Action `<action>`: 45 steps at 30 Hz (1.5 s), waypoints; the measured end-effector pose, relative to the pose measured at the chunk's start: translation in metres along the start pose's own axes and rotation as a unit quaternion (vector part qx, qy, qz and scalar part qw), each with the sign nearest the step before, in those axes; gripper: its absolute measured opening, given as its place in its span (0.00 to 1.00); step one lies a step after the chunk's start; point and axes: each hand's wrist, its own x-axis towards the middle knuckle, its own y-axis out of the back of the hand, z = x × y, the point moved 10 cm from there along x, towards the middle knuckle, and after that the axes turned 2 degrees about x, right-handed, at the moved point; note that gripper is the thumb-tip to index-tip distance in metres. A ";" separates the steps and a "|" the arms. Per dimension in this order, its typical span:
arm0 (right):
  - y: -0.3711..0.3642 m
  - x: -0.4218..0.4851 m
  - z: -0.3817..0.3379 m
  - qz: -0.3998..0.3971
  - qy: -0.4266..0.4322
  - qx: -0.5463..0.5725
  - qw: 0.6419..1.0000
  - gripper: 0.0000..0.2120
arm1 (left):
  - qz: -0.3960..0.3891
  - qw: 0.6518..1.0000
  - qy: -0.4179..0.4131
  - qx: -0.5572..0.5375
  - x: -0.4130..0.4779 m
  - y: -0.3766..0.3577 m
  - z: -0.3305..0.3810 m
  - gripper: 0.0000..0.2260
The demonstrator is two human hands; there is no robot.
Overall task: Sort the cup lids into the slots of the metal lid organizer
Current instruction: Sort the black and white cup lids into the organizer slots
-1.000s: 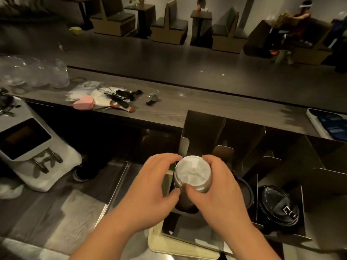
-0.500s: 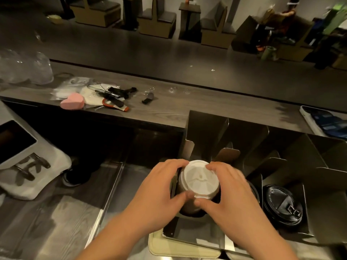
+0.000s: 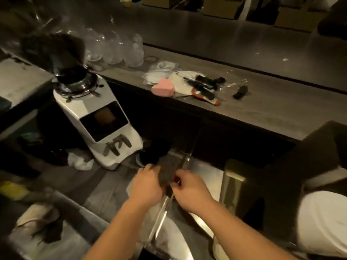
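Note:
My left hand point(image 3: 148, 184) and my right hand point(image 3: 189, 192) meet low in the middle of the head view, over a metal worktop. Between them is a dark, blurred stack point(image 3: 167, 173) inside what looks like a long clear plastic sleeve. The left hand's fingers curl round the stack; my right hand pinches it at its lower end. The metal lid organizer point(image 3: 281, 166) stands at the right edge, with a white stack of lids point(image 3: 323, 222) lying in its nearest slot. Motion blur hides whether the dark stack is lids.
A white coffee grinder point(image 3: 97, 124) stands left of my hands with a crumpled white cloth point(image 3: 80, 162) at its foot. On the raised counter behind lie a pink heart-shaped item point(image 3: 162, 89), small dark tools point(image 3: 204, 87) and clear cups point(image 3: 116, 47).
The view has swung left, away from the organizer. Both hands have let go of the white lid stack, which stays in its slot, and now hold a dark stack further left.

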 end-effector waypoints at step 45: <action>0.017 0.046 -0.018 0.078 0.000 0.652 0.754 0.38 | -0.135 0.484 0.039 -0.864 0.020 0.017 -0.006 0.35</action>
